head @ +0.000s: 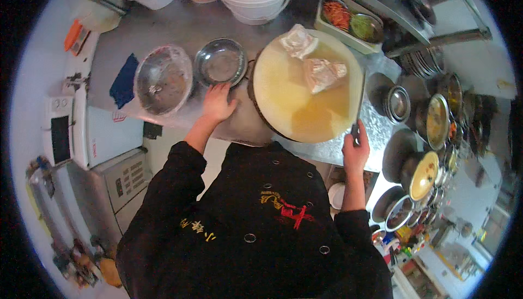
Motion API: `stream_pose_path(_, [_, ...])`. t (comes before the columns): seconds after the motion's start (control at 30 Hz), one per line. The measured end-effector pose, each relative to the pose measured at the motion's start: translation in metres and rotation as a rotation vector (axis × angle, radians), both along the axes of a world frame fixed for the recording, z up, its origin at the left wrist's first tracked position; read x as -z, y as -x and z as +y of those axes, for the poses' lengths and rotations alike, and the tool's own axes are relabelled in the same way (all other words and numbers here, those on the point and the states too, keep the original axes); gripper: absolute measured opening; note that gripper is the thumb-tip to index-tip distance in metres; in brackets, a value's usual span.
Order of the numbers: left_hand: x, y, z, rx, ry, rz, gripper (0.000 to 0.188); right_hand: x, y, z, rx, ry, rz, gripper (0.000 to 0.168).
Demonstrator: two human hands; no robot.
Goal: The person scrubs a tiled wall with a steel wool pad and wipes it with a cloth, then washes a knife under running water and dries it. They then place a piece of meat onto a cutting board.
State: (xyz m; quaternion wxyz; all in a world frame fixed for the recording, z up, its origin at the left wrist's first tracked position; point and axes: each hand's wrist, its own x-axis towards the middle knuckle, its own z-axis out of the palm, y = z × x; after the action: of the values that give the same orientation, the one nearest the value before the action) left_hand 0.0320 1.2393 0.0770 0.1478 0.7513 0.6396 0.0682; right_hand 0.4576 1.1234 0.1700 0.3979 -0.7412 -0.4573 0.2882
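My right hand (355, 152) grips the dark handle of a knife (362, 98), whose blade points away from me along the right edge of a round cutting board (282, 98). Two pale pieces of raw meat (325, 74) lie on the board's far half. To the left, my left hand (219, 102) has its fingertips at the near rim of a steel bowl (222, 62); whether they grip it I cannot tell. Beside that bowl is a larger bowl (163, 79) with residue on its inner wall.
A blue cloth (124, 82) lies on the steel counter (163, 25). Behind stand a white bucket of potatoes (255, 6) and a tray (347, 39) holding shredded vegetables. Stacked steel bowls (397, 105) and a yellow bowl (425, 175) are on the right. An overhead shelf (367, 4) crosses the upper right.
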Motion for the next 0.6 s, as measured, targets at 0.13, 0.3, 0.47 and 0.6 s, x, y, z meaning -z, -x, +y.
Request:
stream_pose_path(0.13, [-0.003, -0.002, -0.006, -0.044, 0.105, -0.122, 0.054, 0.002, 0.003, 0.035, -0.067, 0.132, -0.503, 0.055])
stream_pose_path(0.3, [-0.009, -0.003, -0.026, -0.2, -0.057, -0.35, 0.041, 0.016, 0.009, 0.044, -0.133, 0.202, -0.528, 0.054])
stream_pose_path(0.47, [-0.023, 0.0, -0.033, -0.502, 0.179, -0.594, 0.027, 0.022, -0.003, 0.044, -0.258, -0.092, -0.768, 0.039])
stream_pose_path(0.6, [-0.037, 0.012, -0.049, -0.487, 0.211, -0.841, 0.031, -0.004, 0.0, 0.044, -0.122, -0.076, -0.215, 0.025])
